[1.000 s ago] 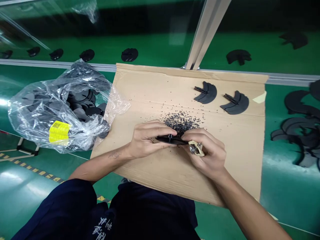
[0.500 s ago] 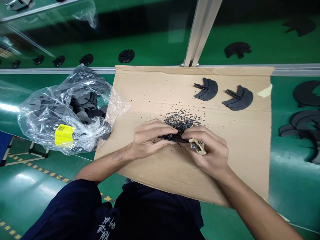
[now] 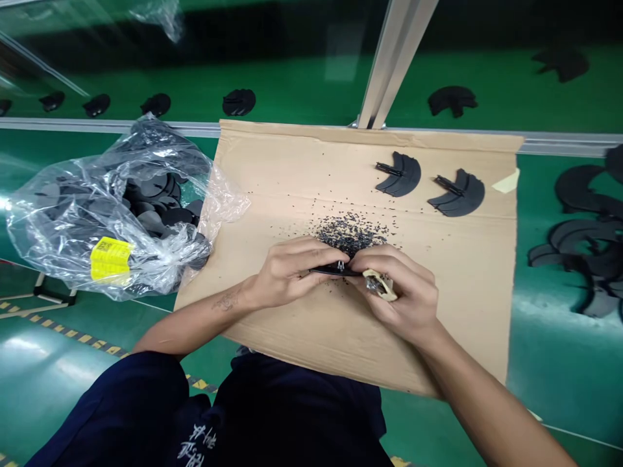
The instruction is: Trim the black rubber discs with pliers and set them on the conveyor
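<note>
Green desk (image 3: 549, 363) w/ cardboard sheet (image 3: 292, 175) on it; clear bag (image 3: 73, 214) of black pcs at its L edge. L hand (image 3: 287, 272) grip closed on flat black part (image 3: 335, 270), over cardboard ctr. R hand (image 3: 403, 298) grip closed on small tool (image 3: 379, 285), fingertips touching part. Black shavings (image 3: 348, 232) just behind.

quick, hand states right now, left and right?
Left hand: closed on black part.
Right hand: closed on tool, tan handle.
</note>
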`<control>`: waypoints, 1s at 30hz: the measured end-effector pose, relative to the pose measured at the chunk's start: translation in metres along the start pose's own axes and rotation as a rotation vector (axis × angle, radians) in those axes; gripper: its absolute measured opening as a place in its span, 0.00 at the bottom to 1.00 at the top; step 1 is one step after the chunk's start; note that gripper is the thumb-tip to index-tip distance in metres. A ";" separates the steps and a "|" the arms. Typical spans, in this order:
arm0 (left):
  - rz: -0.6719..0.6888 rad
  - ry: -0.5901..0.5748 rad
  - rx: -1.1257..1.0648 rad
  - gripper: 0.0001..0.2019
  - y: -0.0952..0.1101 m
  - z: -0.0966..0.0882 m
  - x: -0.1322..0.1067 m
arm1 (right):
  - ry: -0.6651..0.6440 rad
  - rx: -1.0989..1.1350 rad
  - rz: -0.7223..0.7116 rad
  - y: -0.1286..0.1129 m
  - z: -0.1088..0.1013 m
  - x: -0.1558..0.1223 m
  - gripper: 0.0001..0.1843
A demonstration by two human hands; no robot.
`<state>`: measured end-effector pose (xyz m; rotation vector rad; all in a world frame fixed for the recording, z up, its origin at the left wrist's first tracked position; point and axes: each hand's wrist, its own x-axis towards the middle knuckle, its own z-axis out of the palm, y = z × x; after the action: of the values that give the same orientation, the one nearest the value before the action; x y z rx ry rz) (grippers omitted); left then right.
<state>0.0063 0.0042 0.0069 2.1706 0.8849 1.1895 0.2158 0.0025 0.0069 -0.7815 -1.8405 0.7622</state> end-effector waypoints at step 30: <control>-0.042 0.013 -0.106 0.10 0.004 0.001 0.001 | -0.037 0.008 -0.043 0.000 0.002 -0.003 0.11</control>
<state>0.0087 0.0024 0.0097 2.0528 0.8492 1.2041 0.2152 0.0001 0.0046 -0.7248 -1.8808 0.7604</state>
